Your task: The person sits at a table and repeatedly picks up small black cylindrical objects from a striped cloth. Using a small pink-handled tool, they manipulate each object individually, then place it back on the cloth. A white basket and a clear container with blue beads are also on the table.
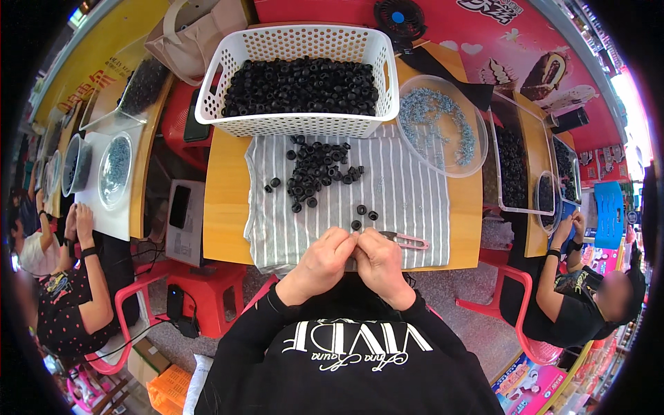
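Observation:
My left hand [319,265] and my right hand [379,267] meet at the near side of the striped cloth, fingers closed and fingertips together. Whatever they pinch is too small and hidden to name. Just beyond the fingertips sits a small black ring-shaped part [356,225], with two more close by. Farther off, a loose heap of the same black parts [321,169] is spread over the grey-and-white striped cloth [408,200]. A pair of pink-handled snips [413,242] lies right beside my right hand.
Behind the heap stands a white perforated basket [297,124] full of black parts. At its right is a clear round tub [477,155] with small bluish pieces. A black fan [400,21] stands at the back. People work at tables on both sides; a red stool [220,290] is left.

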`<state>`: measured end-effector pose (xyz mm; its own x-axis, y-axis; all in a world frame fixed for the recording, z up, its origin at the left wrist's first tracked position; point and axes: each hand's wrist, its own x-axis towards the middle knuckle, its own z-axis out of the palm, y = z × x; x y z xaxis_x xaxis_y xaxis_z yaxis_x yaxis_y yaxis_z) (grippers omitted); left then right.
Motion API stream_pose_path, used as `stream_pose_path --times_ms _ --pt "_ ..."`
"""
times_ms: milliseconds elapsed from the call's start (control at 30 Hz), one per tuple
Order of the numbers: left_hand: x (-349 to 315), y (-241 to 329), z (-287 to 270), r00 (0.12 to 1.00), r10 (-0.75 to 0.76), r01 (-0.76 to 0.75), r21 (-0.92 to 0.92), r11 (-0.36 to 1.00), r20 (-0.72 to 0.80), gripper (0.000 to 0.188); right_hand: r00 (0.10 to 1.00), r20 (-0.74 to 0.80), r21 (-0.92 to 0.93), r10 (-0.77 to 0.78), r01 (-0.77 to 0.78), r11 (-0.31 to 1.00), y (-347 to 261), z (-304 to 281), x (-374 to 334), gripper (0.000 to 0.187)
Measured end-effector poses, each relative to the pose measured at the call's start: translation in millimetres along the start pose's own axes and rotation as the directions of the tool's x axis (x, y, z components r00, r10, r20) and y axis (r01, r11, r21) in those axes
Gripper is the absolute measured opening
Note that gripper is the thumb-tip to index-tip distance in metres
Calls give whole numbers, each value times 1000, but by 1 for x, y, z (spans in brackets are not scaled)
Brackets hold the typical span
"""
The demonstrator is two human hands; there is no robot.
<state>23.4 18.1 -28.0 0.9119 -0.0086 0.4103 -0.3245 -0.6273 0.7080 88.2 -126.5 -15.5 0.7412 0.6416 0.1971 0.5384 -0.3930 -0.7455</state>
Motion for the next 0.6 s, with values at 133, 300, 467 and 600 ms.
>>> stream_pose_path --times_ms 133,300,467,600 --pt "-1 -1 2 1000 -11 10 -27 1000 -19 34 1000 22 -40 5 -4 999 2 1 -1 10" --pt "1 -7 -3 991 -137 133 -201 971 -8 37 999 21 115 -44 41 993 11 -1 1 20" --pt "0 -14 -18 824 -416 497 -842 208 384 43 989 145 393 -34 -26 919 3 -29 1 42" --pt "6 -7 -25 804 -339 522 -853 7 489 49 950 141 313 -278 224 923 -2 -31 11 42"
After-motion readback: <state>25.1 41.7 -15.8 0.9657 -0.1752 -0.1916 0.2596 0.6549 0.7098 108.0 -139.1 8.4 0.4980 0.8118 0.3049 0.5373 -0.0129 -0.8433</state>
